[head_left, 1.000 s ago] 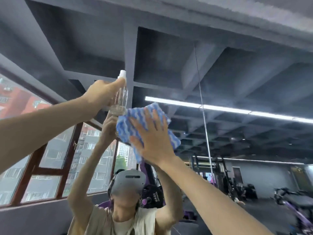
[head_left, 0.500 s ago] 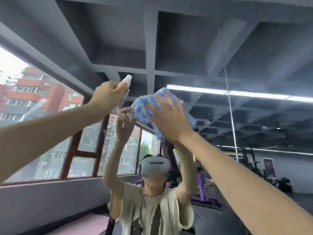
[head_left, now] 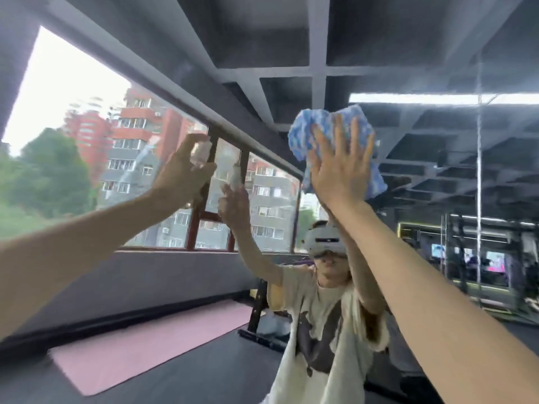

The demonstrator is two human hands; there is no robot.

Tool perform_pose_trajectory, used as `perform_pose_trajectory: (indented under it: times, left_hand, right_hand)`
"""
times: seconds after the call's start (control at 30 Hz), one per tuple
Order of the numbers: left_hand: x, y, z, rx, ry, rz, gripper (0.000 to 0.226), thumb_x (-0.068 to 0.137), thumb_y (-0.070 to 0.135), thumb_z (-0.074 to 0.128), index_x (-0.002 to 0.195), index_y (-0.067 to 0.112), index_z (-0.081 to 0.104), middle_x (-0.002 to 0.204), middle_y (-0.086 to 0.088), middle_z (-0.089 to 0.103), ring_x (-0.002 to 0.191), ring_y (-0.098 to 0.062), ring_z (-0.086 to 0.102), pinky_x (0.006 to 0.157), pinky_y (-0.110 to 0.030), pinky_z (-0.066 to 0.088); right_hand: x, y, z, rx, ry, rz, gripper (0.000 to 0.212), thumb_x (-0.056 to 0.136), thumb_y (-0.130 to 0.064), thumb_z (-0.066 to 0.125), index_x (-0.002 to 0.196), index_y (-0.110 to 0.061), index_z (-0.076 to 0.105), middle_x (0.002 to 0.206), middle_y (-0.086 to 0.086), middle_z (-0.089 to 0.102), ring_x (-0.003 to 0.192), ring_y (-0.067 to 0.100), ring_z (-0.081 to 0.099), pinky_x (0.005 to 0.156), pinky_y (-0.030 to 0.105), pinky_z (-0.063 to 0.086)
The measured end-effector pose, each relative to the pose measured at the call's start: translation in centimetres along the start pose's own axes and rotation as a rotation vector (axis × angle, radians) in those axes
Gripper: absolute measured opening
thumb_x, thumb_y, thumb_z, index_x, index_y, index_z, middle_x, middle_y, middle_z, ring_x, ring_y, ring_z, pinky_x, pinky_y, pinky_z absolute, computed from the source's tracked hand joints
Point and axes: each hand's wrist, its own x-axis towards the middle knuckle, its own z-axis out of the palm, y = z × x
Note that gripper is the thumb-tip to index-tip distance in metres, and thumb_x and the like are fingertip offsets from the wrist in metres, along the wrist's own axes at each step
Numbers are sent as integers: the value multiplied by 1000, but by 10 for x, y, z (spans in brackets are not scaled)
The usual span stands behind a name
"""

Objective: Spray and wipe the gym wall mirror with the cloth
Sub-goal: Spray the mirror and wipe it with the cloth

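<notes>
Widening since half a second earlier, the gap between the spray bottle (head_left: pixel 201 149) and the cloth (head_left: pixel 328 123) is replacing their near contact, and the cloth is sitting farther right. At left, the left hand (head_left: pixel 183 170) is reaching up toward the mirror (head_left: pixel 437 176), its fingers curling around the small clear spray bottle; motion blur is hiding the nozzle. At centre right, the right hand (head_left: pixel 338 170) is lying flat, fingers straight and spread, pressing the cloth against the glass above the person's reflection (head_left: pixel 326 316). The cloth, mottled blue and white, is bunching into folds that are protruding above the fingertips and past the hand's right edge.
</notes>
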Motion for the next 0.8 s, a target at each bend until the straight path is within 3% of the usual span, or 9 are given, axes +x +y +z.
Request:
perform_pose_trajectory:
  times: [0.07,0.17,0.27,0.33,0.43,0.5,0.57,0.7,0.8]
  left_hand:
    - [-7,-12,3,26,75,-91,45,96,13,53,136,31,39,102,-12,58,47,-22,51,29,-18,39]
    - [-18,-12,7,11,166,-219,41,96,14,50,130,35,42,118,-19,58,43,-20,45,30,-19,38]
    - [-34,-9,12,187,130,-136,48,94,13,50,133,40,41,112,-12,63,43,-21,52,31,-22,40]
    - [-46,4,16,293,75,-101,52,91,9,49,134,37,42,104,-9,63,49,-26,57,37,-24,47]
    - [-65,2,20,287,66,-96,59,85,6,48,132,39,40,97,-13,63,65,-36,64,62,-45,58]
    - [-75,-9,18,263,77,-96,61,84,5,50,131,42,38,93,-13,62,67,-37,64,65,-53,57]
    - [-83,-21,15,261,116,-125,62,84,5,51,132,42,37,86,-6,59,69,-36,64,67,-51,56]
    - [-97,-31,9,339,118,-125,64,82,6,53,134,40,38,89,-6,60,69,-32,62,69,-44,53]
    - [-96,-37,-15,357,83,-144,67,81,4,54,133,42,36,95,-7,61,68,-32,62,67,-45,53]
  right_hand:
    - [-28,-33,8,1,14,-166,55,102,-46,28,154,-30,20,163,9,9,149,37,4,118,60,6]
    - [-103,-74,23,91,-105,-665,49,95,-41,48,143,-32,46,159,6,27,148,36,16,117,61,11]
    - [-114,-76,19,149,-198,-864,45,97,-40,38,138,-31,54,156,5,34,147,33,21,116,61,15]
    - [-86,-57,15,32,-200,-791,49,102,-42,30,150,-33,32,162,3,17,150,31,5,119,58,4]
    - [-35,-15,1,19,-20,-201,53,105,-45,24,155,-32,13,164,6,3,150,34,-1,117,57,-3]
    - [-41,-15,2,37,10,8,54,104,-46,19,156,-31,10,163,9,2,149,36,1,117,57,-3]
    - [-89,-49,10,34,55,-63,54,104,-44,24,155,-30,14,163,10,9,149,37,8,117,58,4]
    - [-206,-104,29,232,-120,-756,42,86,-25,57,127,-24,64,148,9,46,140,35,37,111,59,25]
    - [-157,-91,28,100,-97,-840,47,92,-33,51,139,-29,51,152,5,40,143,31,32,113,56,23]
